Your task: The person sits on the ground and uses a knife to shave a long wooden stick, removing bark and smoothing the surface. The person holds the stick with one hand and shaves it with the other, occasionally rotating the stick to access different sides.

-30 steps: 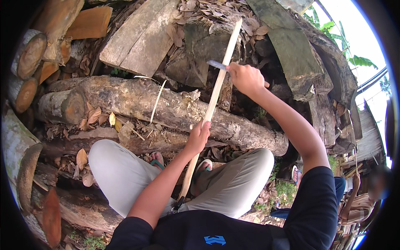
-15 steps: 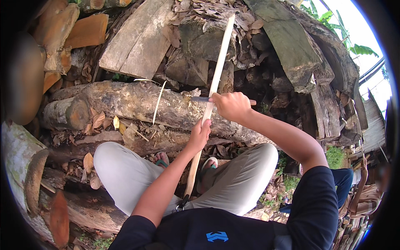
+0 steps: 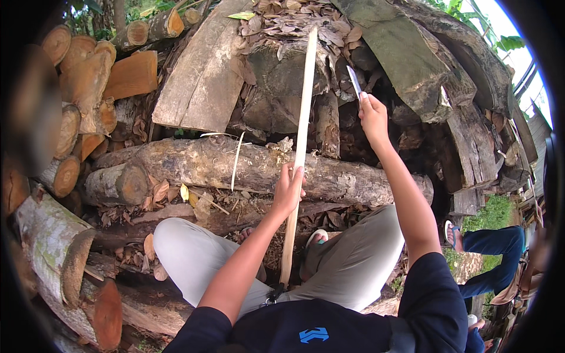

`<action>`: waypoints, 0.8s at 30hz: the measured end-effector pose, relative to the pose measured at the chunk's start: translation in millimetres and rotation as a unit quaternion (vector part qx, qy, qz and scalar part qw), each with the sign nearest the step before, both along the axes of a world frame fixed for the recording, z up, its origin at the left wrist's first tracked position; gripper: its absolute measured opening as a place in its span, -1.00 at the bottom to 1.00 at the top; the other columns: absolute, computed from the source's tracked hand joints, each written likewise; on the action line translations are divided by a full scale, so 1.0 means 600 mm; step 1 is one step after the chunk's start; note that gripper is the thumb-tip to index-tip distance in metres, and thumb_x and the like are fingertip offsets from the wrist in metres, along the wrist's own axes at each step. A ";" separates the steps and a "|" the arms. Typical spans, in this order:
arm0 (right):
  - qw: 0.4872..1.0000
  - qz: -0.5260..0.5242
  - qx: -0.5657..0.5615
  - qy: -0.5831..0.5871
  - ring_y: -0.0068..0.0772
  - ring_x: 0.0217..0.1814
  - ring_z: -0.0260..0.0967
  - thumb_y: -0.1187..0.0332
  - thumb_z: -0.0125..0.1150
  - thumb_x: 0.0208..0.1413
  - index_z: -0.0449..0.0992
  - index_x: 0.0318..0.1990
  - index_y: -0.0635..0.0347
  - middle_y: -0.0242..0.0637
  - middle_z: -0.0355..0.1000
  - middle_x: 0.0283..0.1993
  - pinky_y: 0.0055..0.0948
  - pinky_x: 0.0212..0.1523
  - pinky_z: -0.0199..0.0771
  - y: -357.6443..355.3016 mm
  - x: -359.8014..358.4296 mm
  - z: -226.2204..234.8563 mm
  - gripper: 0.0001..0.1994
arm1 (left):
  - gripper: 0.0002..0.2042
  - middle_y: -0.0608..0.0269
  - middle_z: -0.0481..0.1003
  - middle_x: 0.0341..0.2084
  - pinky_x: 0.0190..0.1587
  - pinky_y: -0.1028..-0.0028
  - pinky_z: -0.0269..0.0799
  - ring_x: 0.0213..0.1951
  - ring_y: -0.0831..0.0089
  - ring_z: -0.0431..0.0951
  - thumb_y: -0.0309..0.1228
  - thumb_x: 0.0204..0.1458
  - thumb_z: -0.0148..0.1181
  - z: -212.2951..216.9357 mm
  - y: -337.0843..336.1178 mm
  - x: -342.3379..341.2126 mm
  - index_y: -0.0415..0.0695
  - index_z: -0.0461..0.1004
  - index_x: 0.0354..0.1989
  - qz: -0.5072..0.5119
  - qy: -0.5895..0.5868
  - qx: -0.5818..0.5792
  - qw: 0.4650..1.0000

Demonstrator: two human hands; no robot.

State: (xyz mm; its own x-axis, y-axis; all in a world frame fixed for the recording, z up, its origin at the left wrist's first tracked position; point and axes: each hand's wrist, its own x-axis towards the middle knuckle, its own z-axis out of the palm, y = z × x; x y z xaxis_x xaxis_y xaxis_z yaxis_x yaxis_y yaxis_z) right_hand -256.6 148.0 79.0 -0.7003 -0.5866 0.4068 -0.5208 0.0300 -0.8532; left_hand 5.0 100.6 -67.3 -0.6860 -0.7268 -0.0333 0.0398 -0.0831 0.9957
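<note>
A long pale strip of wood slants away from me, its near end low between my knees and its far end over dry leaves. My left hand is wrapped round its lower half. To the right, away from the strip, my right hand grips a knife by the handle, which the fingers mostly hide. The knife's narrow blade points up and slightly left, apart from the wood. A thin curled shaving rests on the log lying crosswise before me.
Cut logs are stacked on the left. Weathered split timbers and a mossy slab lean over the pile ahead. Dry leaves cover its top. At the right edge another person's leg in blue trousers shows.
My right hand has lifted the knife off the strip and moved it farther away and to the right. My left hand keeps hold of the strip, which now stands slightly more upright.
</note>
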 end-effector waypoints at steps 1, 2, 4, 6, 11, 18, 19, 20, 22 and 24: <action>0.993 0.012 -0.020 -0.116 -0.69 -0.64 0.02 0.07 0.02 0.46 0.35 -0.48 0.12 -0.57 0.19 -0.63 -0.48 -0.62 0.01 -0.006 0.016 -0.005 -0.56 | -0.58 0.25 0.43 -0.32 -0.45 0.51 0.45 -0.51 0.53 0.49 -0.02 0.43 -0.09 0.003 -0.029 -0.004 -0.12 0.25 0.18 0.032 0.004 -0.034 0.999; 0.973 0.017 -0.040 -0.225 -0.72 -0.67 0.01 0.07 0.01 0.46 0.35 -0.48 0.05 -0.60 0.17 -0.64 -0.53 -0.66 -0.03 0.015 0.030 -0.003 -0.58 | -0.57 0.24 0.43 -0.31 -0.40 0.49 0.47 -0.47 0.52 0.50 -0.03 0.43 -0.08 0.009 -0.054 -0.021 -0.11 0.24 0.22 0.054 0.014 -0.068 0.996; 0.969 0.005 -0.026 -0.248 -0.76 -0.70 0.01 0.07 0.00 0.47 0.33 -0.47 0.00 -0.62 0.15 -0.64 -0.58 -0.71 -0.07 0.042 0.026 -0.057 -0.60 | -0.44 0.01 0.47 -0.07 0.02 0.23 0.45 -0.07 0.21 0.54 0.01 0.40 -0.05 0.052 -0.106 -0.065 -0.16 0.17 0.36 0.090 0.010 -0.160 0.983; 0.963 0.005 0.001 -0.271 -0.70 -0.68 0.07 0.08 0.02 0.46 0.35 -0.49 0.03 -0.59 0.18 -0.63 -0.55 -0.66 0.03 0.057 0.040 -0.100 -0.58 | -0.43 -0.01 0.48 -0.01 0.01 0.24 0.46 -0.04 0.24 0.55 0.01 0.42 -0.09 0.098 -0.166 -0.110 -0.18 0.17 0.38 0.101 0.018 -0.188 0.977; 0.987 -0.054 0.079 -0.130 -0.41 -0.47 0.38 0.04 0.05 0.41 0.48 -0.39 0.21 -0.36 0.38 -0.56 -0.30 -0.37 0.33 0.052 0.004 -0.139 -0.57 | -0.57 0.25 0.50 -0.40 -0.57 0.46 0.42 -0.64 0.51 0.44 -0.01 0.46 -0.18 0.199 -0.227 -0.197 -0.18 0.31 0.07 -0.003 0.095 -0.065 0.993; 0.936 -0.080 0.344 0.006 0.14 0.00 0.56 0.12 0.00 0.36 0.63 -0.05 0.15 0.01 0.62 -0.13 0.02 0.04 0.50 0.071 0.001 -0.121 -0.65 | -0.66 0.49 0.19 -0.63 -0.71 0.54 0.11 -0.74 0.67 0.13 0.04 0.44 -0.15 0.198 -0.220 -0.196 0.03 0.22 -0.22 -0.007 0.038 0.017 0.999; 0.924 -0.033 0.380 0.023 0.14 0.06 0.55 0.17 0.00 0.34 0.62 -0.01 0.14 0.03 0.61 -0.08 0.02 0.08 0.50 0.069 -0.010 -0.131 -0.67 | -0.65 0.49 0.19 -0.64 -0.72 0.57 0.09 -0.74 0.68 0.14 0.04 0.44 -0.16 0.200 -0.222 -0.190 0.03 0.22 -0.22 -0.009 0.042 0.005 0.999; 0.909 0.014 0.414 0.041 0.15 0.11 0.54 0.21 0.01 0.32 0.62 0.03 0.13 0.05 0.60 -0.02 0.02 0.12 0.50 0.068 -0.023 -0.146 -0.67 | -0.65 0.49 0.18 -0.64 -0.72 0.58 0.10 -0.73 0.70 0.14 0.04 0.44 -0.17 0.201 -0.220 -0.188 0.02 0.22 -0.22 -0.007 0.052 -0.004 0.999; 0.887 0.078 0.451 0.063 0.16 0.08 0.54 0.24 0.09 0.26 0.63 0.03 0.13 0.04 0.60 -0.03 0.00 0.10 0.50 0.063 -0.031 -0.192 -0.69 | -0.64 0.49 0.17 -0.64 -0.72 0.58 0.11 -0.72 0.69 0.15 0.05 0.44 -0.18 0.182 -0.195 -0.172 0.02 0.23 -0.21 -0.002 0.047 -0.006 0.999; 0.862 0.125 0.481 0.100 0.16 0.08 0.54 0.27 0.14 0.22 0.63 0.05 0.12 0.02 0.59 0.01 -0.03 0.11 0.51 0.055 -0.029 -0.226 -0.69 | -0.62 0.45 0.18 -0.65 -0.77 0.55 0.15 -0.76 0.65 0.17 0.03 0.45 -0.21 0.148 -0.180 -0.158 -0.04 0.22 -0.21 -0.006 0.072 0.002 0.997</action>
State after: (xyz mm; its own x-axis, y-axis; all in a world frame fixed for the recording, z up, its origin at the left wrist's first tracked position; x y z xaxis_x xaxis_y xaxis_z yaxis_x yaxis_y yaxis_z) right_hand -274.0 181.2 -56.4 -0.4759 -0.8421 -0.2537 -0.7471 0.5392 -0.3887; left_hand -89.5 -7.2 21.4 -0.6929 -0.7182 0.0637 0.1822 -0.0889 0.9792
